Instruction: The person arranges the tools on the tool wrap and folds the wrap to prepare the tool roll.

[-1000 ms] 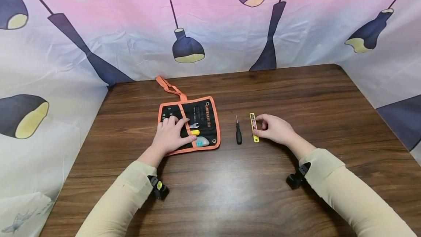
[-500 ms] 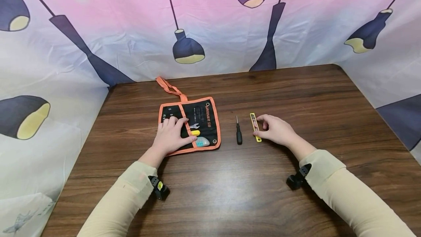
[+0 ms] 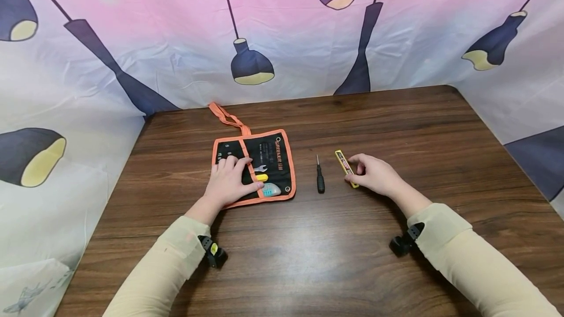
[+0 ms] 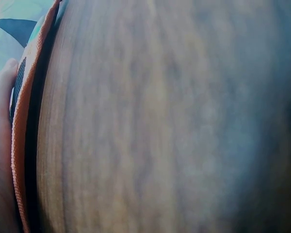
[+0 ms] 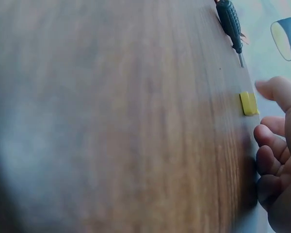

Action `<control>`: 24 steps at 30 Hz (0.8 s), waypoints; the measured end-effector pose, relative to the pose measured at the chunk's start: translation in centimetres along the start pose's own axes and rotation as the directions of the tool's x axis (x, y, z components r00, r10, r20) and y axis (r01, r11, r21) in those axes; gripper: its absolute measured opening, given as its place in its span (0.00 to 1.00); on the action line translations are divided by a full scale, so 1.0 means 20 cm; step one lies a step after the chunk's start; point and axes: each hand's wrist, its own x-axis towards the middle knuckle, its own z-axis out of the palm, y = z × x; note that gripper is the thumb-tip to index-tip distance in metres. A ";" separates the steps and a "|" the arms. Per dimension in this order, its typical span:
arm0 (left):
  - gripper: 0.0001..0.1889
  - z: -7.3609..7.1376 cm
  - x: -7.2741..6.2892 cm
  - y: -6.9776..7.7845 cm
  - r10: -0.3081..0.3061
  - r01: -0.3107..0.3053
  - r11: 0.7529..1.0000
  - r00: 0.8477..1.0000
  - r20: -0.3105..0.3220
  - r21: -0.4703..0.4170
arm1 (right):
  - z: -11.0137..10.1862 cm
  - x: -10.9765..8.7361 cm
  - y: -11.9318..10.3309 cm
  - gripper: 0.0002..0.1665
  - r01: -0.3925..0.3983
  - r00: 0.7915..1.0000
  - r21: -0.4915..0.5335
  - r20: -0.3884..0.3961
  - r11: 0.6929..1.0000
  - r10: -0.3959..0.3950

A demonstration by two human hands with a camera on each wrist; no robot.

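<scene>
My left hand (image 3: 229, 182) rests on a black tool pouch (image 3: 275, 153) with orange edging, its thumb and index finger apart over the pocket band. Out of that pocket show a small wrench (image 3: 261, 169), a yellow rounded end (image 3: 262, 177) and a grey-and-teal tool end (image 3: 270, 190). My right hand (image 3: 374, 175) has thumb and index finger at a narrow yellow box (image 3: 345, 163) with a printed label, pinching its near half. The box lies slanted on the table. In the right wrist view its yellow end (image 5: 249, 103) shows between thumb and fingers.
A black-handled screwdriver (image 3: 320, 180) lies between the pouch and the yellow box, its tip pointing away. The pouch's orange strap (image 3: 229, 117) trails toward the back edge of the brown wooden table (image 3: 308, 258). Behind hangs a cloth (image 3: 176, 62) printed with lamps.
The yellow box has turned, its near end swinging right while the far end stays about in place. My right hand has shifted slightly right with it. The left hand has not moved.
</scene>
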 end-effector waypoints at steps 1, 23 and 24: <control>0.50 0.00 0.00 0.00 0.000 0.000 1.000 1.000 0.000 0.002 | 0.00 0.00 0.00 0.30 0.000 1.000 -0.005 0.004 1.000 0.000; 0.51 -0.01 0.00 0.01 -0.005 0.005 1.000 1.000 0.009 -0.007 | 0.00 -0.01 0.02 0.20 -0.006 0.996 -0.111 -0.093 0.994 -0.004; 0.51 -0.01 0.00 0.01 -0.004 0.004 1.000 1.000 0.009 -0.008 | 0.00 -0.01 0.02 0.20 -0.005 0.995 -0.108 -0.098 0.994 -0.006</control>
